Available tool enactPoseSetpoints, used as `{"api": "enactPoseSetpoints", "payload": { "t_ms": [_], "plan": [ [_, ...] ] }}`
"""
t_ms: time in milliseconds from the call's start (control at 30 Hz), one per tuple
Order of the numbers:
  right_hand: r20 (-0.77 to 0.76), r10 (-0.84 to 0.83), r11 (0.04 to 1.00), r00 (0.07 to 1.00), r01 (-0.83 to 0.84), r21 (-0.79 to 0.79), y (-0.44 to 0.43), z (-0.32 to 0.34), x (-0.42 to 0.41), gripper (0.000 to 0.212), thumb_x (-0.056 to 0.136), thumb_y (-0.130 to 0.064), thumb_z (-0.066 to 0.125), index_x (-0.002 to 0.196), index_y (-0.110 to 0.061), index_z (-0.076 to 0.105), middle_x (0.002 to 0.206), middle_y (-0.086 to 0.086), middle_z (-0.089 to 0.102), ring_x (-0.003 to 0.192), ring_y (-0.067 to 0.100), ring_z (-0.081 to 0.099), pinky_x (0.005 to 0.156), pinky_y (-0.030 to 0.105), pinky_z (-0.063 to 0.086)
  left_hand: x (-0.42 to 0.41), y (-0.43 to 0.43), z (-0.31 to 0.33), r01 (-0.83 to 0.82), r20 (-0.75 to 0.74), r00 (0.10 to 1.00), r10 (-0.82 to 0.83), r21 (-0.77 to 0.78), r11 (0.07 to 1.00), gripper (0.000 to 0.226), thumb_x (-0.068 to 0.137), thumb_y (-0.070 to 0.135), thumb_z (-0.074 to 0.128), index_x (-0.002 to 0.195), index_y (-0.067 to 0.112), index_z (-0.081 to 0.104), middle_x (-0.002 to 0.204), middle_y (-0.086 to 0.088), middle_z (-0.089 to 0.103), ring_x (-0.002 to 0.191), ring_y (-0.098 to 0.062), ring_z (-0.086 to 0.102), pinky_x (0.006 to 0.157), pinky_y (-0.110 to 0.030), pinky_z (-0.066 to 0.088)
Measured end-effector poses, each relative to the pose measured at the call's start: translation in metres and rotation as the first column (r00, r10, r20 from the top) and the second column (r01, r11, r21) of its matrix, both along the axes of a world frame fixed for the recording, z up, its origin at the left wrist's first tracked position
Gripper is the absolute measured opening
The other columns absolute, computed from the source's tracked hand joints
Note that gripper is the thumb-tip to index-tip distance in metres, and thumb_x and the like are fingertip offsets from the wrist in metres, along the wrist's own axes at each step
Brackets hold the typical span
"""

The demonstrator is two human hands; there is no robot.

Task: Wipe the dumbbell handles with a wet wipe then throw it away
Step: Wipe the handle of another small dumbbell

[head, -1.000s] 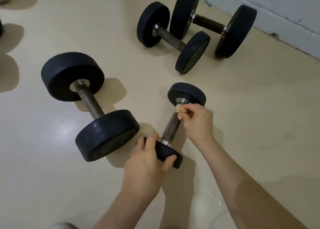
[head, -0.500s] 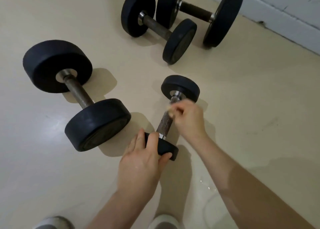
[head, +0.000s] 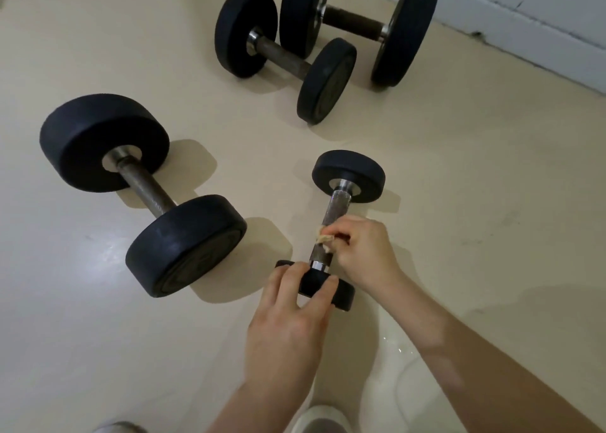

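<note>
My left hand (head: 288, 327) grips the near weight of the small dumbbell (head: 347, 175), fingers curled over its rim to steady it on the floor (head: 475, 186). My right hand (head: 364, 252) pinches a crumpled wet wipe (head: 323, 238) between thumb and fingertips and presses it against the handle (head: 336, 208), a little below its middle, toward the end I am holding. So both grips are closed, the left on the dumbbell and the right on the wipe.

I judge myself to be midway through wiping this one handle. The stretch above the wipe, toward the far weight, looks bright, which may mean it is done, though I cannot be sure. The short stretch down to the near collar looks left to do.

Three more lie on the floor: a large dumbbell (head: 144, 196) to my left, and a nearer rear dumbbell (head: 285, 55) beside a farther rear dumbbell (head: 357, 25) close to the wall (head: 541, 2). Their handles look dull and brownish, and I cannot tell whether any has been wiped. If none has, most of the wiping lies ahead. The wipe is not yet thrown away, and no bin is in view.
</note>
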State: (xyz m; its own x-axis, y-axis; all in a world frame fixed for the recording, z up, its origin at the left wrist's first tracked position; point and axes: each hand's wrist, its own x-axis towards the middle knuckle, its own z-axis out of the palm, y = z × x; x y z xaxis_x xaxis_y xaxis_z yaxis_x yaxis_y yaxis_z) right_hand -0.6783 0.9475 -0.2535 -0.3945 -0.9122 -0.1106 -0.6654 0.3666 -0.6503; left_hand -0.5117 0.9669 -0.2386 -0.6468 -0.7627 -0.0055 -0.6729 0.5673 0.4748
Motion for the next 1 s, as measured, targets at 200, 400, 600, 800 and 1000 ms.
{"api": "enactPoseSetpoints", "payload": {
  "t_ms": [200,400,600,800,1000],
  "plan": [
    [-0.055,-0.146,0.989,0.988,0.145,-0.016,-0.007,-0.003,-0.004,0.018,0.081,-0.002,0.064,0.092,-0.012,0.075,0.096,0.002,0.068,0.086,0.018,0.063,0.081,0.024,0.049,0.004,0.004,-0.003,0.024,-0.045,0.999,-0.026,-0.060,0.998,0.035,0.075,0.011,0.075,0.107,0.023,0.072,0.117,-0.008,0.064,0.109,-0.032,0.060,0.079,-0.037,0.056],
    [-0.168,-0.107,0.992,0.980,0.116,0.046,-0.030,0.002,-0.033,0.021,0.084,-0.006,0.061,0.101,-0.012,0.073,0.103,0.005,0.067,0.092,0.021,0.062,0.084,0.025,0.046,-0.001,-0.001,-0.001,0.045,-0.104,0.993,-0.053,-0.076,0.996,0.028,0.073,0.013,0.069,0.098,0.025,0.075,0.113,0.001,0.067,0.102,-0.024,0.061,0.074,-0.029,0.054],
    [-0.057,0.168,0.982,0.984,-0.161,0.103,0.014,0.011,-0.014,0.017,0.076,0.000,0.068,0.087,-0.009,0.076,0.090,0.005,0.071,0.084,0.022,0.066,0.083,0.031,0.052,-0.005,-0.003,0.001,0.144,-0.142,0.978,-0.156,-0.090,0.986,0.028,0.070,0.011,0.075,0.093,0.027,0.075,0.108,0.007,0.068,0.095,-0.019,0.061,0.062,-0.027,0.053],
    [-0.128,0.022,0.999,0.992,-0.018,0.031,0.010,0.002,-0.026,0.017,0.078,-0.001,0.064,0.088,-0.008,0.076,0.091,0.006,0.070,0.080,0.018,0.064,0.081,0.028,0.052,-0.014,-0.002,-0.007,0.237,-0.158,0.955,-0.252,-0.104,0.966,0.031,0.070,0.010,0.078,0.096,0.027,0.074,0.111,0.009,0.067,0.094,-0.017,0.056,0.070,-0.026,0.051],
    [-0.225,-0.068,0.997,0.972,0.076,0.025,-0.010,0.003,-0.054,0.015,0.080,-0.002,0.064,0.085,-0.010,0.076,0.089,0.006,0.070,0.079,0.024,0.064,0.076,0.035,0.052,-0.019,-0.009,-0.015,0.283,-0.270,0.912,-0.308,-0.126,0.951,0.027,0.073,0.008,0.077,0.096,0.021,0.073,0.107,0.010,0.068,0.092,-0.016,0.058,0.073,-0.025,0.052]
  ]
}}
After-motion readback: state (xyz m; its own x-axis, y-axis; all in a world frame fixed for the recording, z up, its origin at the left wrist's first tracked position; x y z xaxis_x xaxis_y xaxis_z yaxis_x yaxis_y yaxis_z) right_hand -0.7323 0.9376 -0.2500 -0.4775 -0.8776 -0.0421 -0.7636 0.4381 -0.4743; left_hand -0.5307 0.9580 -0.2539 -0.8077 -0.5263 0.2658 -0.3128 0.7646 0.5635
